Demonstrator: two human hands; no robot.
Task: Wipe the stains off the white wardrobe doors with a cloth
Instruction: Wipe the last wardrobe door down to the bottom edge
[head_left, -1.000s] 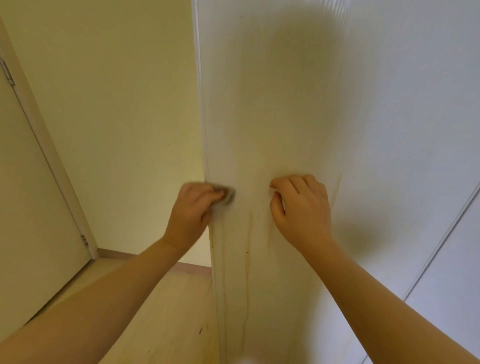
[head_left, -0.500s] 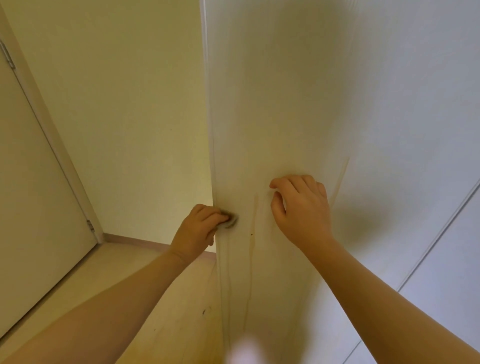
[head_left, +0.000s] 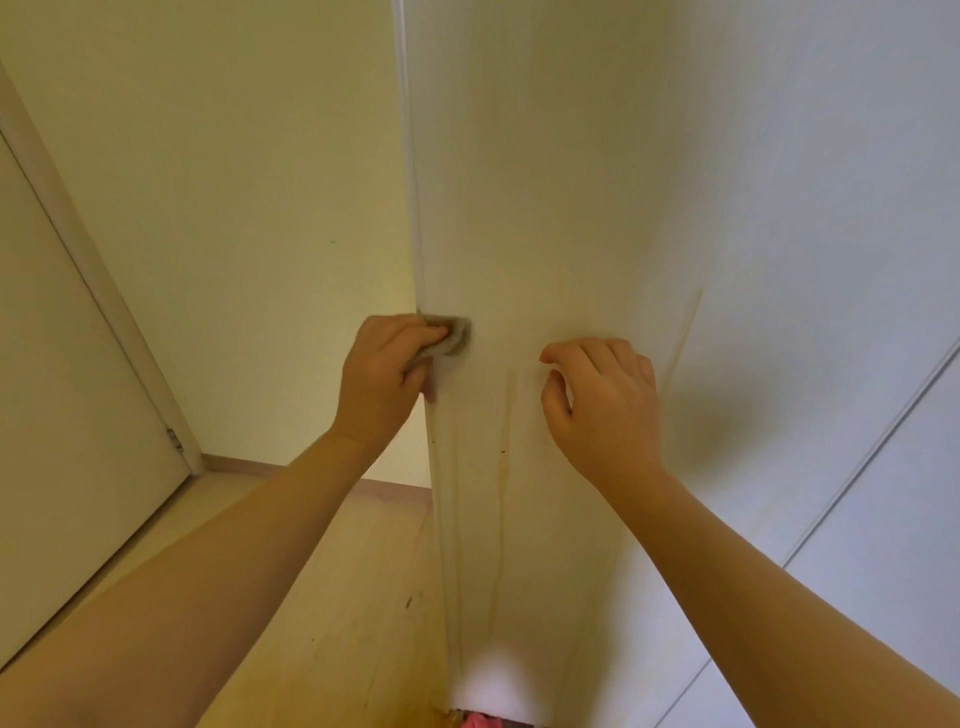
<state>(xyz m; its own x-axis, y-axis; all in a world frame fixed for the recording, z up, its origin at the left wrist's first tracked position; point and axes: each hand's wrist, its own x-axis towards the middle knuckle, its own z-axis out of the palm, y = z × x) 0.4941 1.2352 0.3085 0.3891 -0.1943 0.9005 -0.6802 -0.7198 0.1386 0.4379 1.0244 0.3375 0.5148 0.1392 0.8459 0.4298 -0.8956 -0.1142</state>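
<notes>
A white wardrobe door (head_left: 571, 182) stands straight ahead, its left edge facing me. Brownish drip streaks (head_left: 506, 447) run down it between and below my hands, and another thin streak (head_left: 685, 332) slants at the right. My left hand (head_left: 382, 384) grips a small grey cloth (head_left: 456, 339) and presses it against the door's left edge. My right hand (head_left: 602, 400) rests on the door face with curled fingers, holding nothing.
A cream wall (head_left: 234, 208) lies to the left, with a room door and frame (head_left: 78, 364) at far left. Light wooden floor (head_left: 337, 597) shows below. A second wardrobe panel (head_left: 883, 519) is at the right.
My left hand with the cloth went down the door edge and has come back up again. My right hand has stayed in place on the door.
</notes>
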